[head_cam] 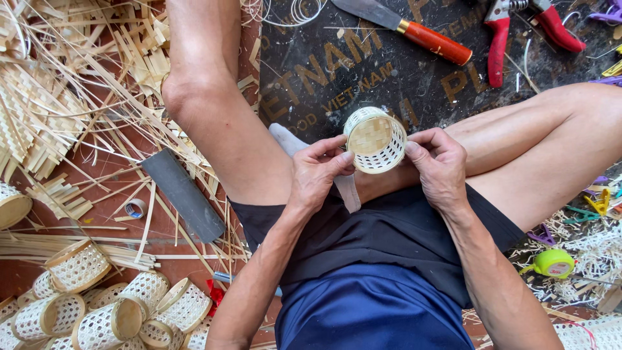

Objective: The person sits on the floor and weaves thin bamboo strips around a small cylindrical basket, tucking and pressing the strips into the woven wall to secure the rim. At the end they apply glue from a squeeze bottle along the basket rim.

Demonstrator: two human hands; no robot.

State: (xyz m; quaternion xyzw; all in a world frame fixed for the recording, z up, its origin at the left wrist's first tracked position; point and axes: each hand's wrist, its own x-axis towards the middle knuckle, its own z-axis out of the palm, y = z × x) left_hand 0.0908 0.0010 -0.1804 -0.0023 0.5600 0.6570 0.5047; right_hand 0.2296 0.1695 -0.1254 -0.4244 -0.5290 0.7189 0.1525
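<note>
A heap of pale bamboo strips (pixel 78 97) and woven offcuts covers the red floor (pixel 116 194) at far left, with a cluster of finished woven baskets (pixel 110 311) lying on their sides in the lower-left corner. A small roll of tape (pixel 135 208) sits among the strips, just beside a dark flat sharpening stone (pixel 183 195) that lies tilted against the seated person's bare leg. At centre, the person's left hand (pixel 315 175) has its grip closed on the near-left rim of a small round woven basket (pixel 375 140), thumb and fingers pinching the edge. The basket is held above the lap, between both hands, its plaited base turned toward the camera and its open-weave wall showing around it. The right hand (pixel 439 165) grasps the basket's right side, fingers curled against the wall. Beyond the basket, a dark printed board (pixel 337 71) lies on the floor, carrying a knife with an orange-red handle (pixel 405 26) and, well to its right, red-handled pruning shears (pixel 518 32). At lower right, a yellow-green tape measure (pixel 554 263) rests among shavings near the person's right knee.
</note>
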